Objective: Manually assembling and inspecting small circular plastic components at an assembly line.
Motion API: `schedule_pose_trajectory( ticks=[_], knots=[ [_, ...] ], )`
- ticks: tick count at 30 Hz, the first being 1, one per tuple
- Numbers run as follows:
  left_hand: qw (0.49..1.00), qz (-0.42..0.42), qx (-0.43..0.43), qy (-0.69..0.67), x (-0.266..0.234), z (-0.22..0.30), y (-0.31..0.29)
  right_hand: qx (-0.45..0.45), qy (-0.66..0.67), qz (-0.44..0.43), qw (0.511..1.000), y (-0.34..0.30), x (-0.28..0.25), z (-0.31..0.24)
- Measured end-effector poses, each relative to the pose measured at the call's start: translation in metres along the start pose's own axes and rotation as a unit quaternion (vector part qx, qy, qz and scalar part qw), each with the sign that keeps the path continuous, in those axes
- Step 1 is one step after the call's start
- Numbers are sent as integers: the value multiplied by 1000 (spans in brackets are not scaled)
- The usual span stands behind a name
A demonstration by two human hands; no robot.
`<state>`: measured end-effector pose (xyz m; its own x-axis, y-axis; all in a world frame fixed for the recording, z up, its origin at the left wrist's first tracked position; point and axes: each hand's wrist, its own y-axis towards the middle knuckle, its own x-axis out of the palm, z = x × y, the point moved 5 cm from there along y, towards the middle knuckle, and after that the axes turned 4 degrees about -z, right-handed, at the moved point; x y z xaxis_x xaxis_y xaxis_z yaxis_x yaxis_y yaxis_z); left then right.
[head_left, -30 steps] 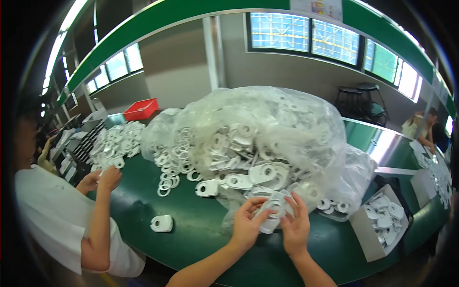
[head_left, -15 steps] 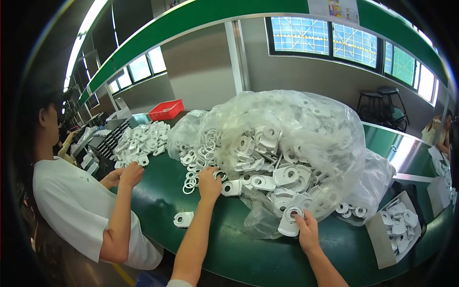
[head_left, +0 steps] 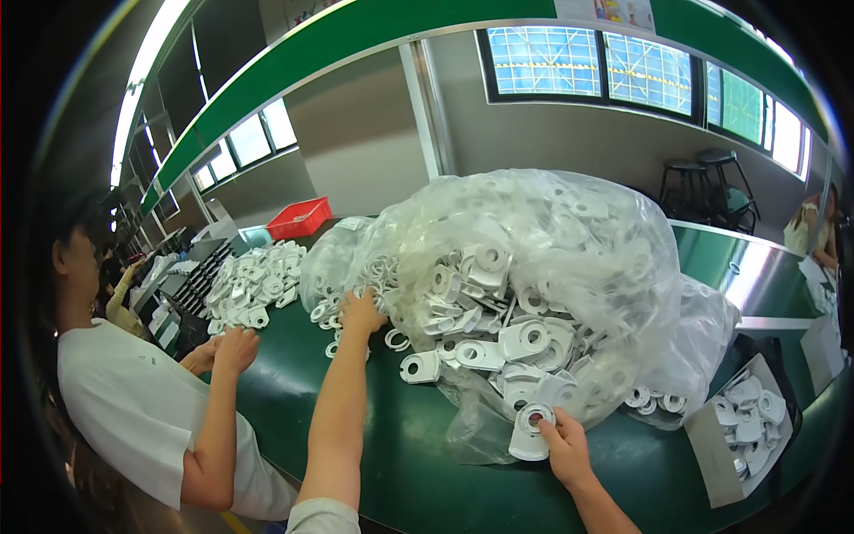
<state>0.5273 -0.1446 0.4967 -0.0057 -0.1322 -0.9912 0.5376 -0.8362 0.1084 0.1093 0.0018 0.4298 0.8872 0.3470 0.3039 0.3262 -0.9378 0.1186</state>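
Note:
My left hand (head_left: 362, 313) reaches into a heap of white plastic rings (head_left: 378, 270) at the left edge of a big clear bag (head_left: 614, 200). Its fingers touch the rings and look apart, though their tips are partly hidden. One loose ring (head_left: 398, 339) lies on the table just right of that hand. In my right hand (head_left: 569, 449), thumb and fingers pinch a white plastic tab-shaped part (head_left: 528, 444) with a round opening, near the bag's front. Similar white parts (head_left: 480, 354) spill from the bag's mouth.
A co-worker (head_left: 124, 392) in a white shirt works at the left, by a pile of white parts (head_left: 253, 280). Behind it stands a red bin (head_left: 300, 216). A cardboard box (head_left: 712, 449) with more parts sits at the right on the green table (head_left: 400, 449).
My left hand has moved forward and left, away from the loose ring, into the ring heap. My right hand keeps hold of the white part. The view has shifted slightly.

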Motion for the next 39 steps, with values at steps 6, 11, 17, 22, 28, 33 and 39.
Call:
schedule_pose_trajectory(
  ticks=[6, 11, 17, 22, 28, 33, 39],
  knots=[
    [989, 75, 111, -65, 1, -12, 19, 2, -18, -6, 1000, 1, -2, 2],
    [935, 16, 22, -353, -19, -17, 6, 13, -41, -22, 999, 1, -7, 4],
    [913, 51, 3, -405, -67, -17, -1, 12, -31, -23, 999, 1, -5, 2],
    [905, 28, 25, -425, -104, -14, -19, 5, -20, -29, 999, 1, -6, 2],
    [874, 19, 30, -485, -122, -20, -43, -5, -41, -37, 998, 3, -9, 4],
    [844, 41, 51, -533, -137, -11, -72, -1, -53, -40, 998, 4, -13, 6],
    [810, 46, 94, -577, -153, -3, -107, -18, -28, -33, 999, 5, -8, 1]
  ],
)
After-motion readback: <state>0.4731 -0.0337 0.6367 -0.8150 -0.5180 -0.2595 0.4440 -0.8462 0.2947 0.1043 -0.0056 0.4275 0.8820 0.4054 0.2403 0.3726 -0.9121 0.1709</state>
